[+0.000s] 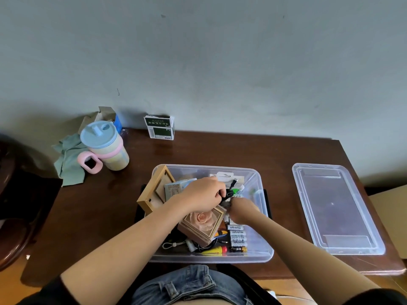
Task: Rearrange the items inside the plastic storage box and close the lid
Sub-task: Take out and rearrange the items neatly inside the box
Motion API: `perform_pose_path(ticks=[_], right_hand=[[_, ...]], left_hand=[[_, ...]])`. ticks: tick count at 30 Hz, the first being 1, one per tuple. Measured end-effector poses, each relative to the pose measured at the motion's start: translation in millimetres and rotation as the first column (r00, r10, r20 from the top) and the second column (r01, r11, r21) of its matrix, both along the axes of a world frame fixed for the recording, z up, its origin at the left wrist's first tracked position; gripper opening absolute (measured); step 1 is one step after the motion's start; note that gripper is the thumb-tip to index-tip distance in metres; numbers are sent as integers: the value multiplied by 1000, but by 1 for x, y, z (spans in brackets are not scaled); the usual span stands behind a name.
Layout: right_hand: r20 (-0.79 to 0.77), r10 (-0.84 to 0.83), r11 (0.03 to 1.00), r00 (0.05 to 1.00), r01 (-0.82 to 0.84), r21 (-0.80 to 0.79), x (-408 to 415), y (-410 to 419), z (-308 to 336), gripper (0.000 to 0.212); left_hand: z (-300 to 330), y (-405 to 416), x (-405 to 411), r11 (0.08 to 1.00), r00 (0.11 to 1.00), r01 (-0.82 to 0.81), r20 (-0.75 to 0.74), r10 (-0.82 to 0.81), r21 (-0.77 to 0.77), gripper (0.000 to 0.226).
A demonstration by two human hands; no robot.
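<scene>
A clear plastic storage box [263, 256] sits open in the middle of the dark wooden table, full of small items. Inside, my left hand [201, 195] is closed around a black cable [229, 191] near the back. My right hand [241, 209] reaches down among the items just right of it; its fingers are hidden. A wooden frame [152, 192] leans on the box's left wall. A rose box [202, 224] lies tilted under my left wrist. White batteries [237, 235] line the right side. The clear lid [337, 208] lies flat on the table, right of the box.
A pastel lidded cup [105, 146] with a pink handle stands at the back left on a green cloth [68, 164]. A green and white carton [159, 127] stands against the wall. A dark chair [13, 194] is left of the table.
</scene>
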State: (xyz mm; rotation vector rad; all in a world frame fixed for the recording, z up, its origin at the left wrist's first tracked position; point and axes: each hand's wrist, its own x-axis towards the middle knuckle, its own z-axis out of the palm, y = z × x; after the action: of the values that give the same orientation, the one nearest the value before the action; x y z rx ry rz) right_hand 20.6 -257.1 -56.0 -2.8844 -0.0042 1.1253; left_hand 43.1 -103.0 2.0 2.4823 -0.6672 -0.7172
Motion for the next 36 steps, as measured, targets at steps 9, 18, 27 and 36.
perform_pose_path(ticks=[9, 18, 27, 36], right_hand=[[196, 274, 922, 942, -200, -331, 13, -4, 2, 25], [225, 355, 898, 907, -263, -354, 19, -8, -5, 26], [203, 289, 930, 936, -223, -292, 24, -7, -6, 28], [260, 234, 954, 937, -171, -245, 16, -10, -7, 32]], left_hand=[[-14, 3, -2, 995, 991, -63, -112, 72, 77, 39], [3, -20, 17, 885, 946, 309, -210, -248, 348, 54], [-8, -4, 5, 973, 996, 33, -90, -13, 226, 50], [-17, 0, 0, 991, 998, -54, -31, 58, 121, 43]])
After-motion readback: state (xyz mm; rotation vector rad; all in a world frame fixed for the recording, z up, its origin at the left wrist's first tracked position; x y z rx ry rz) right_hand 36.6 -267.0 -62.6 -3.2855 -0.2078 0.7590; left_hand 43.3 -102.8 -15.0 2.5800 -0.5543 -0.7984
